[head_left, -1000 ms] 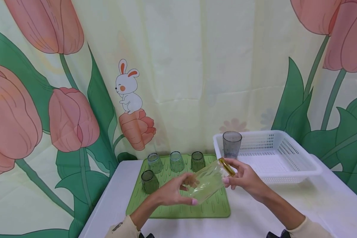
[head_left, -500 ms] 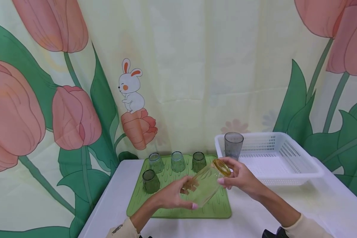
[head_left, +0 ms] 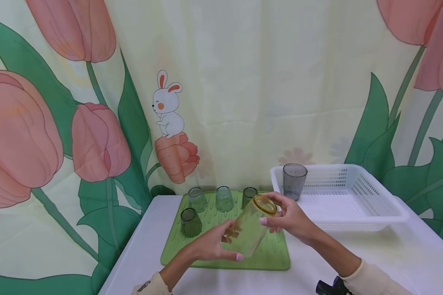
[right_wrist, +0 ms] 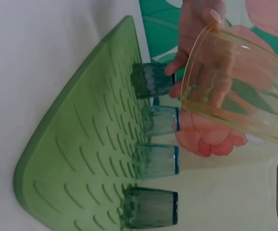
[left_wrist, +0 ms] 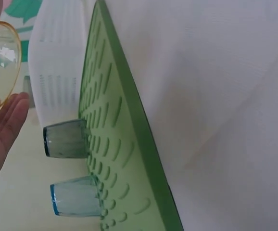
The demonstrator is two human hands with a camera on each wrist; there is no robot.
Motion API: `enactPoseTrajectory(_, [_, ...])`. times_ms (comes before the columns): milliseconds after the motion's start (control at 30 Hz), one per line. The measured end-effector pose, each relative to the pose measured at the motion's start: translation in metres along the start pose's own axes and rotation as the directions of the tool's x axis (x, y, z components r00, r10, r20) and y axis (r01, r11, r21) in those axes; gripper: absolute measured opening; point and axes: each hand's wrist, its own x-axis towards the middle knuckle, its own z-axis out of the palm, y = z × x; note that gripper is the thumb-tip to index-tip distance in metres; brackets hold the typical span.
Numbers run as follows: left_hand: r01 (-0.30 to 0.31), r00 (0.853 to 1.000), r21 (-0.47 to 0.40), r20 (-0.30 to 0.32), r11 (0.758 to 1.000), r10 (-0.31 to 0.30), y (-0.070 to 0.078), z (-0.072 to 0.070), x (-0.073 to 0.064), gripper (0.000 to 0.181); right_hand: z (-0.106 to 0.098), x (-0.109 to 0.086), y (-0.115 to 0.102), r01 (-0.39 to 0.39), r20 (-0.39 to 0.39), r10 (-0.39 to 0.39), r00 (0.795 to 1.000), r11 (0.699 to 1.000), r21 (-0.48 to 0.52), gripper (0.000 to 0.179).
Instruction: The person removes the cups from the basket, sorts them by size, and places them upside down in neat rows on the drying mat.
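Note:
A clear yellow drinking glass [head_left: 249, 235] with a thick amber base is held tilted above a green drying mat [head_left: 225, 263], its mouth pointing down and left. My left hand [head_left: 211, 245] holds the mouth end, thumb in front and fingers behind, showing through the glass. At the raised base, my right hand [head_left: 293, 219] grips with thumb and fingers. The right wrist view shows the wide rim of the yellow glass [right_wrist: 196, 67] close to the left fingers. In the left wrist view, that rim stands beside the left hand [left_wrist: 2, 134].
On the mat stand several small tumblers upside down: a dark one [head_left: 191, 223] in front, two bluish ones [head_left: 224, 199] and another dark one [head_left: 248, 195] behind. A tall grey glass [head_left: 294, 180] stands at the left end of a white perforated basket [head_left: 354, 225].
The yellow glass has turned more upright, its amber base swinging left. My right hand has moved left with it, while the left hand stays at the mouth end.

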Motion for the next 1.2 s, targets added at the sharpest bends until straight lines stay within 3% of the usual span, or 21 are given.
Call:
enactPoseTrajectory(167, [0.038,0.999,-0.038,-0.012,0.999,-0.038,-0.005,-0.001,-0.007,0.082,0.006,0.008,-0.004,0.0,-0.019,-0.001,1.0,1.0,-0.029,0.06])
enactPoseTrajectory(533, [0.083,0.988,-0.039,-0.126,0.996,-0.088,-0.031,-0.014,-0.033,0.079,0.016,0.026,-0.002,-0.039,-0.064,0.032,0.997,0.994,-0.105,0.067])
enactPoseTrajectory(967, [0.126,0.974,0.001,-0.189,0.992,-0.124,-0.062,-0.025,-0.068,0.055,0.032,0.051,0.009,-0.041,-0.087,0.025,0.996,0.982,-0.182,0.071])
enactPoseTrajectory(1200, [0.18,0.951,0.014,-0.256,0.984,-0.171,-0.073,-0.033,-0.085,0.047,0.039,0.061,0.018,-0.075,-0.1,0.054,0.994,0.972,-0.224,0.075])
